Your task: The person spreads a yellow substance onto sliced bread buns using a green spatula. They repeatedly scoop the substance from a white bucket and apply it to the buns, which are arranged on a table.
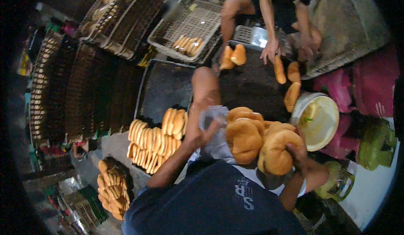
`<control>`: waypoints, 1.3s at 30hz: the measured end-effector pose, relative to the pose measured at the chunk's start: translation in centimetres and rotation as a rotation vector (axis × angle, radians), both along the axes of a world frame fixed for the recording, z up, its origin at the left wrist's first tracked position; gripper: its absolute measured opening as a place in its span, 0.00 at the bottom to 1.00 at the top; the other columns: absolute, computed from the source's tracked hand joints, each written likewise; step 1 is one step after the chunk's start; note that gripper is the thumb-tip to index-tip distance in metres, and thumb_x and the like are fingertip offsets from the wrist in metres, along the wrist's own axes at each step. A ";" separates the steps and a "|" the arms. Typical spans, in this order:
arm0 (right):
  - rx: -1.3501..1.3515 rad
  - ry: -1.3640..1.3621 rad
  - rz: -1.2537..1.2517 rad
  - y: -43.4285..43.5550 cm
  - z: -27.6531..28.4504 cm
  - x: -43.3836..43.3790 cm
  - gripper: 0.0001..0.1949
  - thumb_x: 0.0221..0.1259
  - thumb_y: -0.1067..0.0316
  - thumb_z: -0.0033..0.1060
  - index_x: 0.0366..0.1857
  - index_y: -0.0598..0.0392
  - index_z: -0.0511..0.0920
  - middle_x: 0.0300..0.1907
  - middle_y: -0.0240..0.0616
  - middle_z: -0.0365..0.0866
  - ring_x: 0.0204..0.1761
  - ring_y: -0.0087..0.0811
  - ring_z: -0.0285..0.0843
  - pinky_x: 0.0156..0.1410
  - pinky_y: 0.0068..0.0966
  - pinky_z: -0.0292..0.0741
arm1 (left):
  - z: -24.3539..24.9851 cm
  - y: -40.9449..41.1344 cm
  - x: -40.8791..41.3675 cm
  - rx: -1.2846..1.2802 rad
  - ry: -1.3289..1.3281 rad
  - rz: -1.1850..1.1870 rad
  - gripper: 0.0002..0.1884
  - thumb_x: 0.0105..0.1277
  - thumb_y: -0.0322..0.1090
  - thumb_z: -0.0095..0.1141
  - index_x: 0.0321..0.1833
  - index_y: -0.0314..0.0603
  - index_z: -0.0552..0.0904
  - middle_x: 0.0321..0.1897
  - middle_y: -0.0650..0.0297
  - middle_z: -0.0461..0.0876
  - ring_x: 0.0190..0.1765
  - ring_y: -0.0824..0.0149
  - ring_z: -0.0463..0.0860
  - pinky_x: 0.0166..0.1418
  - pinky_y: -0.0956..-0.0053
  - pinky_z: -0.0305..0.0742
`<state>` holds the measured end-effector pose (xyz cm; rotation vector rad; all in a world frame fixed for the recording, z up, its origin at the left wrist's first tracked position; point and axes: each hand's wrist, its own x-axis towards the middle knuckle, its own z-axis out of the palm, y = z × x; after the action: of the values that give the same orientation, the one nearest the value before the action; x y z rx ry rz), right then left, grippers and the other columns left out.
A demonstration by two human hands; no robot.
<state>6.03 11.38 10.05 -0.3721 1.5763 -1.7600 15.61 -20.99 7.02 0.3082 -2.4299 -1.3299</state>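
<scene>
My right hand (297, 153) grips a golden bread bun (277, 151) at its right side, thumb on top, close to my lap. Just left of it sits another large bun (244, 137), with more buns stacked behind. My left hand (210, 129) is motion-blurred over the white cloth (219, 148) at my lap, beside the buns; whether it holds something thin cannot be made out. Right of the buns, a white tub (318, 121) tilts, with pale yellow spread inside. Several long rolls stand in rows (154, 143) on a dark tray (165, 83) to my left.
Opposite, a co-worker's hand (270, 49) touches a long roll (279, 69) on the dark work surface (252, 86). A plastic crate (186, 23) holds several rolls. Stacked crates (116, 20) stand at left. More bread (113, 187) lies lower left; pink bags (369, 80) lie right.
</scene>
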 end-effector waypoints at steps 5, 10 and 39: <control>-0.052 -0.046 0.156 -1.5 -0.1 0.0 0.42 0.57 0.46 0.69 0.71 0.61 0.62 0.69 0.46 0.67 0.71 0.39 0.65 0.77 0.37 0.60 | -15.3 -12.5 7.7 -0.372 -0.427 0.678 0.54 0.51 0.57 0.75 0.72 0.29 0.61 0.64 0.38 0.66 0.68 0.40 0.67 0.71 0.48 0.63; -0.045 -0.023 0.214 -2.0 -0.1 -0.3 0.41 0.58 0.46 0.67 0.69 0.62 0.64 0.68 0.46 0.67 0.71 0.38 0.65 0.76 0.36 0.61 | -24.9 -10.0 13.8 -0.496 -1.062 0.532 0.55 0.53 0.58 0.70 0.77 0.35 0.54 0.71 0.41 0.59 0.72 0.37 0.64 0.73 0.40 0.62; 0.305 0.281 -0.291 6.2 -8.1 2.2 0.51 0.50 0.45 0.77 0.75 0.63 0.61 0.77 0.48 0.55 0.79 0.42 0.51 0.82 0.36 0.49 | -30.7 -21.4 12.3 -0.388 -1.018 0.353 0.60 0.53 0.56 0.72 0.81 0.57 0.43 0.75 0.48 0.59 0.74 0.44 0.64 0.74 0.48 0.64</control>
<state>8.22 17.59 1.94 -0.2573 2.1574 -1.6923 27.89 -42.42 -23.72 1.5109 -3.0831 -0.5475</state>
